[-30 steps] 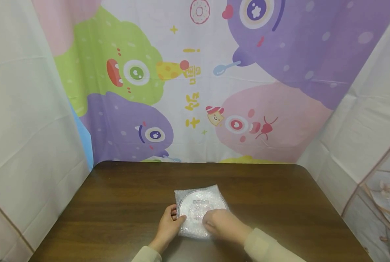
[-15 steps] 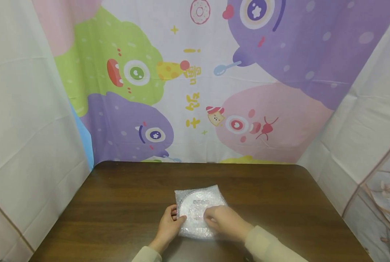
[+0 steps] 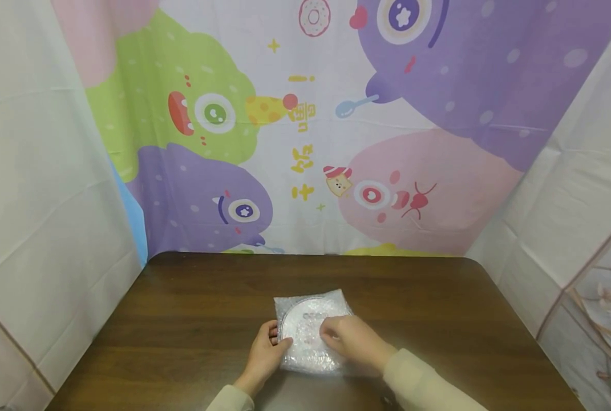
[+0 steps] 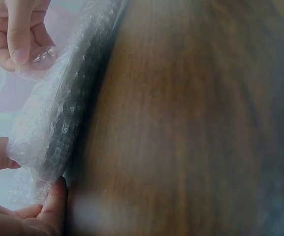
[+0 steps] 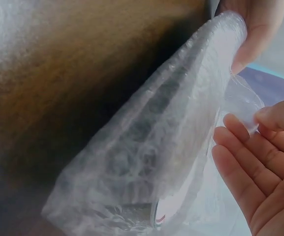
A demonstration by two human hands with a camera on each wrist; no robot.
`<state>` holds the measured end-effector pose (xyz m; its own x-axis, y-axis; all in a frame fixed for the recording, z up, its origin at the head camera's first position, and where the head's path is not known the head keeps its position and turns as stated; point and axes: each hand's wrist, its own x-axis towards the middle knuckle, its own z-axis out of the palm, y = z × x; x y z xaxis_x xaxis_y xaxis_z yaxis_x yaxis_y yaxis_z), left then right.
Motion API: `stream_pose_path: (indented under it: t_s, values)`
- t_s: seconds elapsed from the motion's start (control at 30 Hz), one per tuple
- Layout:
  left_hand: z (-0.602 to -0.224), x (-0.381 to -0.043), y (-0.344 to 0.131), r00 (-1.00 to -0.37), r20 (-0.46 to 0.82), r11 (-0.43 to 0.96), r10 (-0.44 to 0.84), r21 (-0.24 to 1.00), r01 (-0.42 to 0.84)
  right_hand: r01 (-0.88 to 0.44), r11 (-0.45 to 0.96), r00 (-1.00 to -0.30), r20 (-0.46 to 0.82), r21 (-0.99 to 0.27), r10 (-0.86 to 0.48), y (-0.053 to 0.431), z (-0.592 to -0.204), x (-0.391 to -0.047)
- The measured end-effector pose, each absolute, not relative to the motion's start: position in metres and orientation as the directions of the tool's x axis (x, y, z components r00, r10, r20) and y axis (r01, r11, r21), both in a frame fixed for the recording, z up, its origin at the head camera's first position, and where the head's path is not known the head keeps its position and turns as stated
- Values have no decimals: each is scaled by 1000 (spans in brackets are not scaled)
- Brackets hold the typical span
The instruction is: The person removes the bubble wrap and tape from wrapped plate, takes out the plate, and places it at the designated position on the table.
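A flat round item in clear bubble wrap (image 3: pixel 305 342) stands tilted above the wooden table in the head view. My left hand (image 3: pixel 264 354) holds it by the left edge, thumb over the near face and fingers behind. In the left wrist view those left fingers (image 4: pixel 53 209) grip the wrap's lower corner. My right hand (image 3: pixel 353 342) is in front of its right half. In the right wrist view, the right thumb (image 5: pixel 277 115) and index finger pinch a clear, thin flap of plastic film (image 5: pixel 242 101) lifted off the wrap. Whether this film is tape or wrap I cannot tell.
The dark wooden table (image 3: pixel 197 314) spreads around both hands. Behind it hangs a cartoon-printed curtain (image 3: pixel 305 228). Pale sheets close in the left side (image 3: pixel 43 171) and the right side (image 3: pixel 531 245).
My right hand has shifted slightly up and away across the wrapped item. The left hand and the item have stayed nearly still.
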<state>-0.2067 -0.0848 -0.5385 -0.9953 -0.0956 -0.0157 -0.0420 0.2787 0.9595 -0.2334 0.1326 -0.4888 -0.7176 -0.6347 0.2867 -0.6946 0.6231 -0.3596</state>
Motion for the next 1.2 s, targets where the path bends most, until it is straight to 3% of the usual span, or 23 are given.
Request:
stream_pose_path:
  t_s: [0.17, 0.53, 0.83, 1.2]
  values:
    - [-539, -207, -85, -995, -14, 283, -97, 958, -41, -655, 632, -752, 275, -413, -599, 133, -487, -238]
    - [-538, -206, -84, -995, -15, 287, -102, 957, -44, -648, 598, -760, 347, -471, -550, 133, -483, -247]
    - [-538, -206, -84, -995, -15, 281, -102, 959, -43, -578, 571, -804, 289, -583, -519, 134, -469, -250]
    - [-540, -207, -85, -995, -14, 272, -94, 961, -39, -637, 580, -770, 401, -508, -496, 137, -459, -258]
